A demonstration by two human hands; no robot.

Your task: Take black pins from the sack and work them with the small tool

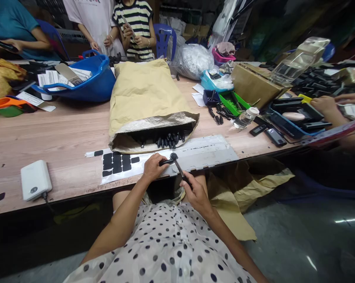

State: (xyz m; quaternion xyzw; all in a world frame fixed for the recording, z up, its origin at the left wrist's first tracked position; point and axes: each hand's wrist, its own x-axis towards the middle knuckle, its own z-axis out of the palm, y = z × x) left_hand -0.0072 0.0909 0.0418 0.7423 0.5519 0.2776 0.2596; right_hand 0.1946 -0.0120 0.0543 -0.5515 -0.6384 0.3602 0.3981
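Grasping a slim dark rod (180,169) with a round head, the right hand (196,192) was positioned at the centre of the frame, over the near edge of a grey strip (213,149). The left hand (154,168) pinched a small black part (167,161) just beside the round head; contact between the two could not be confirmed.

Directly beyond, a kraft-paper sack (145,94) lay with its mouth toward the hands, slender black pieces (170,140) inside. A blue basin (86,92), upper left, contained white boxes (55,78). Right of centre, a green tray (246,104) held small green parts (231,104).

The sack's outer face was creased and its lining whitish. Rounded black patches (117,162) sat in rows on a glossy white sheet (130,176). The tabletop (71,129) was wood-grained.

The left fingers concealed one end of the black part. Shadow obscured the sack's depth. Three people (134,29) were cut off by the upper edge.
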